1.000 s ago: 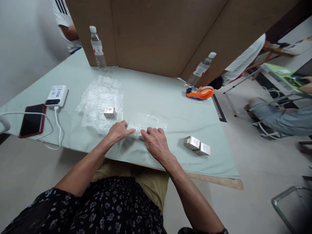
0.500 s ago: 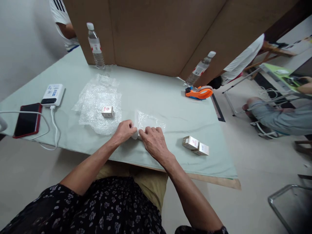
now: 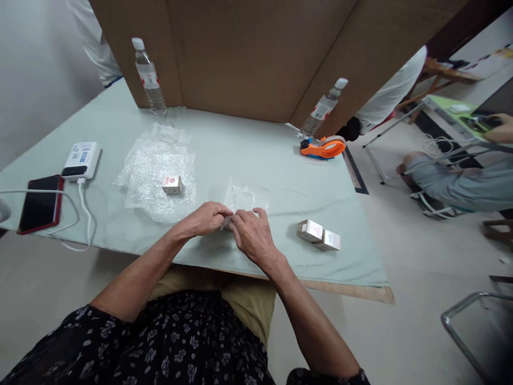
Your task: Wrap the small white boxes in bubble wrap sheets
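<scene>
Left hand [image 3: 204, 219] and right hand [image 3: 250, 235] pinching a bubble wrap sheet [image 3: 244, 197], seemingly around a small box, on the table [image 3: 248, 155]

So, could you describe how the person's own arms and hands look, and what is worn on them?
Both forearms are bare down to the left hand and the right hand. No gloves and no rings are visible. The upper arms come out of a dark garment printed with small pale flowers. At the bottom edge, a dark band or cuff sits on the right arm; what it is cannot be told.
</scene>
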`<state>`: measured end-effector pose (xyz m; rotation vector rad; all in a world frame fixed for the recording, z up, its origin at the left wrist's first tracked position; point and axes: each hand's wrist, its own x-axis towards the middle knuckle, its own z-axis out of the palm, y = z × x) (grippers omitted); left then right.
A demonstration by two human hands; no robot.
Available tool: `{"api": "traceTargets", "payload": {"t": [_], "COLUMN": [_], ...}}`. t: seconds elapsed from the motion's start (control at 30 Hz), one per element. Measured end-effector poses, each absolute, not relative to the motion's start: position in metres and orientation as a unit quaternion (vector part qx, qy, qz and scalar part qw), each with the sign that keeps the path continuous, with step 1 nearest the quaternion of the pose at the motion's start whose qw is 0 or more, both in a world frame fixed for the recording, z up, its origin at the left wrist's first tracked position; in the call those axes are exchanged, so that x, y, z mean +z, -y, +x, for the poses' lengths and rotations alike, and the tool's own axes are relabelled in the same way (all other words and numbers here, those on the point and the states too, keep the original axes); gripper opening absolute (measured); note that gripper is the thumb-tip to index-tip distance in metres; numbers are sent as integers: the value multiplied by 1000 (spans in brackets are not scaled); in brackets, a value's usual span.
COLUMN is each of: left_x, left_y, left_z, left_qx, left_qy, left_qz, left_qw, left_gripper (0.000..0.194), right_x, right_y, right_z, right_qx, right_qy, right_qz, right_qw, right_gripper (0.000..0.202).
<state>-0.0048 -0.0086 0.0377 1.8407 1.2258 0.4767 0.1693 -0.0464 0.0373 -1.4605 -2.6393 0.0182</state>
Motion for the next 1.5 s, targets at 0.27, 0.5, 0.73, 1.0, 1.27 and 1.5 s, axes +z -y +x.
{"api": "traceTargets", "payload": {"t": [0.27, 0.5, 0.73, 1.0, 1.27, 1.5], "left_x": [16, 15, 18, 17, 10, 6], "left_y": [18, 22, 16, 32, 25, 22], "left_z": [9, 12, 8, 20, 24, 19], "left_qx": [209, 205, 176, 163, 163, 204], "left_qy": [-440, -449, -434, -479, -472, -453], "left_qz": [853, 849, 866, 847, 844, 830], "left_qw": [190, 189, 177, 159, 196, 255], "left_gripper": [14, 10, 11, 9, 13, 13], "right_x": [18, -8, -20, -16, -4, 16], "right_y": [84, 84, 59, 45, 42, 50], "right_z": [215, 222, 206, 193, 173, 185], "right_qx": [89, 226, 290, 385, 366, 408], "right_qy": [707, 560, 501, 461, 527, 612], "right_qz": [-641, -762, -742, -662, -638, -586], "right_qw": [284, 234, 338, 449, 425, 342], "right_gripper": [29, 66, 78, 70, 51, 43]}}
